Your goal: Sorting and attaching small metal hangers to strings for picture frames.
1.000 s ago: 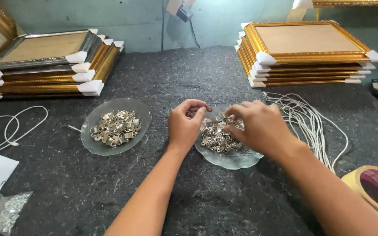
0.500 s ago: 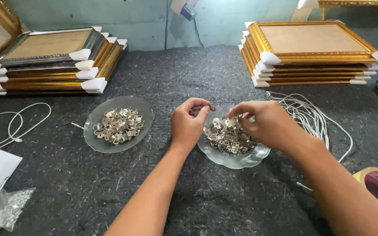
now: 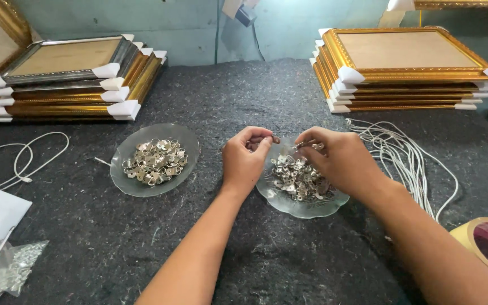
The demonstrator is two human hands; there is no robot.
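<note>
a: both hands work over the near glass dish [image 3: 306, 206] of small metal hangers [image 3: 297, 178]. the left hand [image 3: 244, 161] has its fingers pinched together on one piece at the dish's rim.

b: and the right hand [image 3: 340, 161]?

a: curled over the pile, fingertips closed on another. one would best lift single pieces, keeping them low over the dish so none scatter onto the felt table [image 3: 255, 90].

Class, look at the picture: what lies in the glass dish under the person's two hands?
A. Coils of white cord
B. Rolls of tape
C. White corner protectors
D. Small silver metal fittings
D: the glass dish beneath the left hand and right hand holds a heap of small silver metal fittings; the white cord lies on the table to its right.
</note>
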